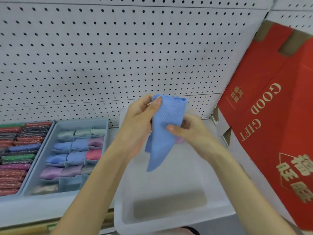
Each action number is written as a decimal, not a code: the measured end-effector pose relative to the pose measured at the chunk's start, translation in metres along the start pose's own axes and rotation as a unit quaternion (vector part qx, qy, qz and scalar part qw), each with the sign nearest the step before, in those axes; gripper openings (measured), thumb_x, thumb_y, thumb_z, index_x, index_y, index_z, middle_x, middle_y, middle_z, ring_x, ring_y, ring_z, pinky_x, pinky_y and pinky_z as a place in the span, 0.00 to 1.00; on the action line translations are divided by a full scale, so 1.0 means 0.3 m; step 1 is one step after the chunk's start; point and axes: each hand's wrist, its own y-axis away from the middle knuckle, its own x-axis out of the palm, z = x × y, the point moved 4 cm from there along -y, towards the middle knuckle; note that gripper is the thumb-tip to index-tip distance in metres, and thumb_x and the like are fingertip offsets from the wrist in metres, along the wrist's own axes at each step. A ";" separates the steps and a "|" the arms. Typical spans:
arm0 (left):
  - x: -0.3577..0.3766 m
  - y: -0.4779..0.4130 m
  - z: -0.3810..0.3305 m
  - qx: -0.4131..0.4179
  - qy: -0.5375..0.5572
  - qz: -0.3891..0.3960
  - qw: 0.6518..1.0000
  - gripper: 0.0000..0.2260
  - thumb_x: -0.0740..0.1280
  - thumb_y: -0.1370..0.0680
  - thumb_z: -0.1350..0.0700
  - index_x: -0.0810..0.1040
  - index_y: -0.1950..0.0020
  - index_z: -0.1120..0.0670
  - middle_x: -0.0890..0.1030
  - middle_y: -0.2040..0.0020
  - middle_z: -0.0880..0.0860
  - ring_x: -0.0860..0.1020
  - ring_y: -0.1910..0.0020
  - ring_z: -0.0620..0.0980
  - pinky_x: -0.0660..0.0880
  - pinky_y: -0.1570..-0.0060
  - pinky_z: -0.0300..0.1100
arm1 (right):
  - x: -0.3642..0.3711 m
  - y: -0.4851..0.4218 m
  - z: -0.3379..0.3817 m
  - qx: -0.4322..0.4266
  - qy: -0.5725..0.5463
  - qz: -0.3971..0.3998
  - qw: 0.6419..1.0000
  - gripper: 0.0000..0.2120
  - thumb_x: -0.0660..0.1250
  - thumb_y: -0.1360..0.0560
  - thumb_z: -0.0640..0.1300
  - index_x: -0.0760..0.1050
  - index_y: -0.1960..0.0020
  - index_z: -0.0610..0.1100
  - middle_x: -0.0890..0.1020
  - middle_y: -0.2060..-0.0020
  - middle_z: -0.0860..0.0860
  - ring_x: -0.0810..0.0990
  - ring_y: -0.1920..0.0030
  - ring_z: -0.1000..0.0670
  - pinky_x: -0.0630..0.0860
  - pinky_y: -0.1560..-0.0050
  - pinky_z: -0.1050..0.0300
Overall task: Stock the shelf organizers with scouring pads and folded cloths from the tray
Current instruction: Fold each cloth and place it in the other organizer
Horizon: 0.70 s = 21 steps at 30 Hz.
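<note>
- Left hand (140, 122) and right hand (189, 131) pinch a blue ribbed cloth (165, 129) above the white tray (169, 217).
- Light and limp, it looks best held by its folded edges.

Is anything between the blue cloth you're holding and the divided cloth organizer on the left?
Nothing visible. The left hand and right hand hold the blue cloth above the white tray, and the way left to the divided organizer is open air. Most of its compartments already hold cloths.
</note>
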 end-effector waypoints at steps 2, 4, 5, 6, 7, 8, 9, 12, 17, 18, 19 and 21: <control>0.016 -0.004 -0.010 -0.007 0.023 -0.032 0.999 0.14 0.60 0.18 0.56 0.71 0.44 0.68 0.75 0.52 0.59 0.74 0.54 0.54 0.71 0.54 0.50 | 0.034 -0.002 -0.020 -0.015 0.002 -0.031 0.999 0.01 0.72 0.29 0.39 0.81 0.57 0.44 0.85 0.62 0.54 0.83 0.60 0.56 0.77 0.59 0.63; 0.027 -0.008 -0.018 -0.013 0.040 -0.055 0.998 0.12 0.59 0.18 0.55 0.72 0.45 0.64 0.76 0.52 0.58 0.75 0.54 0.53 0.73 0.54 0.49 | 0.054 -0.007 -0.033 -0.035 -0.002 -0.082 0.996 0.06 0.72 0.29 0.39 0.80 0.60 0.35 0.83 0.65 0.51 0.81 0.63 0.54 0.76 0.60 0.61; 0.032 -0.011 -0.022 -0.014 0.048 -0.060 0.997 0.11 0.59 0.18 0.55 0.73 0.45 0.62 0.76 0.51 0.57 0.76 0.54 0.52 0.74 0.55 0.47 | 0.058 -0.008 -0.034 -0.041 -0.015 -0.107 0.993 0.09 0.72 0.29 0.39 0.79 0.61 0.32 0.83 0.66 0.49 0.81 0.64 0.52 0.75 0.61 0.59; 0.037 -0.014 -0.026 -0.013 0.054 -0.060 0.997 0.10 0.59 0.18 0.54 0.73 0.44 0.60 0.77 0.51 0.57 0.76 0.54 0.52 0.74 0.56 0.46 | 0.057 -0.010 -0.035 -0.045 -0.029 -0.129 0.990 0.09 0.73 0.30 0.39 0.79 0.63 0.33 0.82 0.67 0.49 0.80 0.65 0.52 0.75 0.62 0.58; 0.042 -0.017 -0.031 -0.012 0.056 -0.059 0.997 0.10 0.58 0.18 0.54 0.73 0.44 0.60 0.77 0.51 0.57 0.76 0.54 0.52 0.74 0.56 0.46 | 0.055 -0.012 -0.034 -0.047 -0.043 -0.140 0.988 0.08 0.73 0.30 0.38 0.79 0.65 0.36 0.83 0.69 0.50 0.81 0.66 0.53 0.75 0.63 0.60; 0.043 -0.021 -0.035 -0.011 0.057 -0.062 0.996 0.09 0.58 0.18 0.55 0.73 0.44 0.59 0.77 0.50 0.58 0.76 0.54 0.52 0.74 0.55 0.46 | 0.055 -0.013 -0.036 -0.047 -0.052 -0.136 0.988 0.07 0.73 0.30 0.38 0.79 0.66 0.38 0.83 0.70 0.52 0.81 0.67 0.54 0.76 0.64 0.61; 0.044 -0.025 -0.038 -0.013 0.060 -0.067 0.996 0.10 0.58 0.18 0.55 0.73 0.44 0.60 0.78 0.49 0.59 0.77 0.53 0.53 0.75 0.54 0.47 | 0.057 -0.012 -0.039 -0.043 -0.059 -0.126 0.989 0.06 0.73 0.31 0.38 0.79 0.65 0.39 0.83 0.69 0.52 0.82 0.67 0.54 0.77 0.64 0.61; 0.044 -0.044 -0.037 -0.025 0.076 -0.081 0.993 0.13 0.57 0.17 0.56 0.72 0.40 0.65 0.78 0.40 0.65 0.79 0.45 0.63 0.76 0.44 0.55 | 0.065 -0.007 -0.062 -0.025 -0.063 -0.103 0.992 0.06 0.74 0.33 0.42 0.80 0.63 0.38 0.84 0.67 0.50 0.82 0.64 0.50 0.78 0.57 0.53; 0.064 -0.064 -0.003 -0.059 0.155 -0.094 0.982 0.14 0.56 0.17 0.57 0.72 0.38 0.65 0.79 0.41 0.64 0.80 0.47 0.56 0.79 0.48 0.49 | 0.068 0.008 -0.090 -0.036 -0.074 -0.170 0.982 0.06 0.75 0.33 0.36 0.79 0.66 0.38 0.83 0.71 0.50 0.81 0.70 0.51 0.77 0.66 0.60; 0.062 -0.070 0.015 -0.081 0.179 -0.097 0.976 0.16 0.55 0.17 0.56 0.72 0.36 0.66 0.80 0.41 0.63 0.80 0.48 0.55 0.80 0.51 0.46 | 0.064 0.011 -0.094 -0.037 -0.074 -0.189 0.979 0.07 0.75 0.33 0.35 0.78 0.67 0.38 0.82 0.72 0.50 0.80 0.71 0.52 0.76 0.68 0.60; 0.055 -0.075 0.033 -0.105 0.185 -0.094 0.973 0.18 0.56 0.17 0.53 0.73 0.36 0.65 0.81 0.43 0.61 0.81 0.49 0.54 0.80 0.53 0.45 | 0.062 0.013 -0.100 -0.034 -0.075 -0.199 0.977 0.07 0.75 0.33 0.36 0.78 0.67 0.38 0.82 0.73 0.51 0.80 0.71 0.52 0.75 0.69 0.61; 0.028 -0.075 0.081 -0.166 0.102 -0.047 0.980 0.21 0.58 0.19 0.45 0.77 0.39 0.61 0.82 0.48 0.57 0.80 0.53 0.52 0.79 0.52 0.45 | 0.059 0.016 -0.116 -0.014 -0.078 -0.206 0.975 0.07 0.75 0.33 0.36 0.79 0.68 0.40 0.82 0.73 0.51 0.79 0.72 0.52 0.75 0.70 0.60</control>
